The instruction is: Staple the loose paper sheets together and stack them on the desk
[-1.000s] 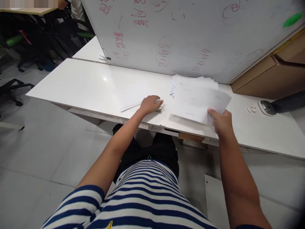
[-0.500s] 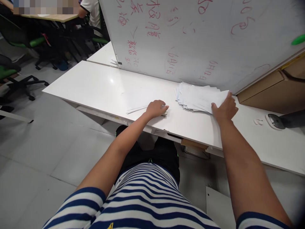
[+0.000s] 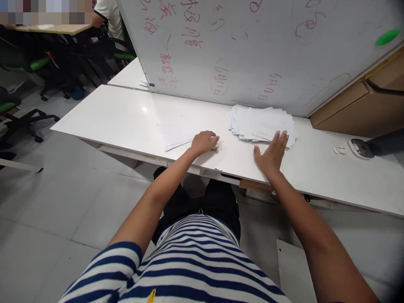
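Observation:
My left hand [image 3: 204,142] rests on the white desk, its fingers curled down over a small light-and-dark object [image 3: 216,147]. Most of that object is hidden under the palm, so its kind does not show. Several white sheets of paper [image 3: 177,139] lie to the left of this hand, their near edges slightly fanned. A thick, uneven stack of papers [image 3: 257,123] lies at the foot of the whiteboard. With fingers stretched and thumb apart, my right hand [image 3: 272,155] is at the stack's near right edge and grips nothing.
The whiteboard [image 3: 240,54] with red writing stands along the back of the desk [image 3: 116,111]. On the right are a cardboard box [image 3: 356,101], a dark round-ended device [image 3: 361,148] and a small white item [image 3: 339,150]. Office chairs and a seated person are at upper left.
My right hand has let go of the stack's right end and moved left and toward me, its fingers now spread. The left hand keeps its place. The view has shifted slightly.

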Action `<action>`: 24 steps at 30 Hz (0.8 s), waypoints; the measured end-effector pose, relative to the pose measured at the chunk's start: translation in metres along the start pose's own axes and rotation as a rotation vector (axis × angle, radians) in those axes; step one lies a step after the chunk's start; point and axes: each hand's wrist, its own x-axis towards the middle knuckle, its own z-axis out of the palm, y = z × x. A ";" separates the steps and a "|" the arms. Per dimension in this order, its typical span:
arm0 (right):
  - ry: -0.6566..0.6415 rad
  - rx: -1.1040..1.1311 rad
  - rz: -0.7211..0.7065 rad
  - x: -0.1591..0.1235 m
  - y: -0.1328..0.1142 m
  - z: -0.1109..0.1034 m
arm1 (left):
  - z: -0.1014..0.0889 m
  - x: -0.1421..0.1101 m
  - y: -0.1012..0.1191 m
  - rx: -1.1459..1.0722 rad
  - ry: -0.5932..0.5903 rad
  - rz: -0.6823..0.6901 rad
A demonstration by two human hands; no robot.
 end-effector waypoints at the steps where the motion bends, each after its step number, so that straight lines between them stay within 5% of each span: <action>1: -0.002 -0.028 -0.022 0.000 -0.001 0.001 | 0.001 0.000 0.001 -0.011 -0.003 0.000; 6: 0.011 -0.085 -0.005 0.000 -0.001 0.002 | 0.010 -0.007 0.008 -0.218 0.073 0.026; 10: 0.013 -0.087 -0.002 -0.001 0.002 0.003 | 0.008 -0.012 0.005 -0.627 0.483 0.002; 13: 0.011 -0.083 0.001 -0.001 0.001 0.004 | -0.012 -0.015 -0.017 -0.812 0.675 -0.107; 15: 0.005 -0.078 0.011 -0.001 -0.001 0.003 | -0.032 -0.017 -0.043 -0.725 0.744 -0.187; 19: -0.024 -0.083 0.042 0.000 -0.005 0.001 | -0.070 -0.020 -0.105 -0.143 0.750 -0.457; 24: -0.053 -0.086 0.073 0.000 -0.006 -0.001 | -0.085 -0.021 -0.159 0.081 0.511 -0.693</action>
